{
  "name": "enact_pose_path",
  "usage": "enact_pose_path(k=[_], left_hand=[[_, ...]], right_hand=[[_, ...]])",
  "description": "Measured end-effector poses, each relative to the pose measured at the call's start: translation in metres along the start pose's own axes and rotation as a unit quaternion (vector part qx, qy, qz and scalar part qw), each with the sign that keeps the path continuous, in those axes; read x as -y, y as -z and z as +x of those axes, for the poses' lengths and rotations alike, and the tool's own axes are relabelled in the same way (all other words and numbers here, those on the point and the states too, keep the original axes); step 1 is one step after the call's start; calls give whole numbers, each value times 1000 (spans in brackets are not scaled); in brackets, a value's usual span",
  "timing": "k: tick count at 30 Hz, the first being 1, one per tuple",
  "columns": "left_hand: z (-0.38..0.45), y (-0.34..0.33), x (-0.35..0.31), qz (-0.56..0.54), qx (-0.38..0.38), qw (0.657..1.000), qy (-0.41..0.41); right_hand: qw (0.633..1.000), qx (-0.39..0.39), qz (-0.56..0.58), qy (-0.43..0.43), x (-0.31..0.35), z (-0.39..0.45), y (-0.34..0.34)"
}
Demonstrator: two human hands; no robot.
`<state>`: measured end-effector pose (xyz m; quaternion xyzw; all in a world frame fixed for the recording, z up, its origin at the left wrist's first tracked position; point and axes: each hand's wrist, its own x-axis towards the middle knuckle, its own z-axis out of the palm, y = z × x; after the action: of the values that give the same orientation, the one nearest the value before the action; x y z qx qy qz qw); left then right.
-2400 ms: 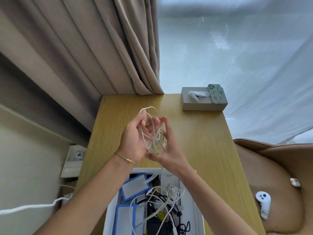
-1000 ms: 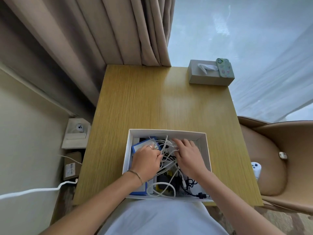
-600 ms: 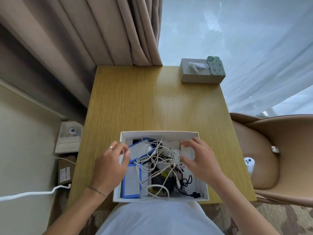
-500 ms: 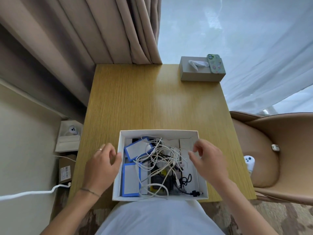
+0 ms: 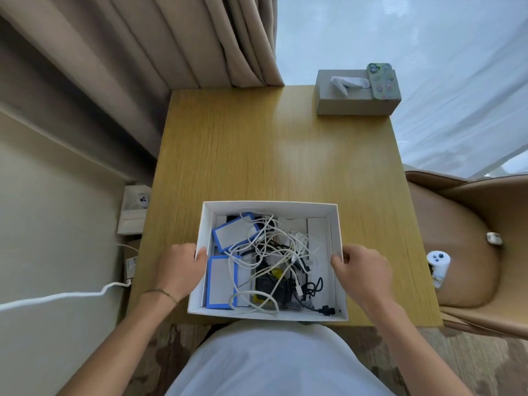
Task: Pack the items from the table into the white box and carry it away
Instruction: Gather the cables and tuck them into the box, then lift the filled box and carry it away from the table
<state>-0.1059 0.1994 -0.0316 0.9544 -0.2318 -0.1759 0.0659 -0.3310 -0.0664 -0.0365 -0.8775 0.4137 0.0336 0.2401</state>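
White box [image 5: 334, 221] sits at near edge of wooden table [image 5: 257, 155], full of tangled white cables [image 5: 271, 244], black cables, two blue-edged cases [image 5: 221, 282]. Left hand [image 5: 180, 270] grips left wall, right hand [image 5: 363, 270] grips right wall, thumbs over the rim. Far corner: grey tissue box [image 5: 351, 101] with phone [image 5: 383, 80] on top. Tan chair [image 5: 468, 252] just right, white controller [image 5: 438, 265] on seat. Curtain [image 5: 171, 41] behind
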Motion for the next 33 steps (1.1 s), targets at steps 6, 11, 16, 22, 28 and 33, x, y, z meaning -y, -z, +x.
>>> enact_pose_path(k=[6,11,16,22,28,33], left_hand=[[3,2,1,22,-7,1000,-13],[12,5,2,15,-8,999,-40],[25,10,7,-4,-8,994,-108],[34,30,10,-23,-13,972,-232],[24,47,-7,10,10,940,-341],[-7,52,-27,57,32,898,-436]], right_hand=[[997,7,-80,-3,5,-4,-1],[996,-12,-86,-28,17,-5,7],[989,-63,-104,-80,24,-21,9],[972,-129,-80,-181,36,-74,4],[937,-177,-30,-298,43,-159,-11],[895,-207,16,-394,47,-239,-34]])
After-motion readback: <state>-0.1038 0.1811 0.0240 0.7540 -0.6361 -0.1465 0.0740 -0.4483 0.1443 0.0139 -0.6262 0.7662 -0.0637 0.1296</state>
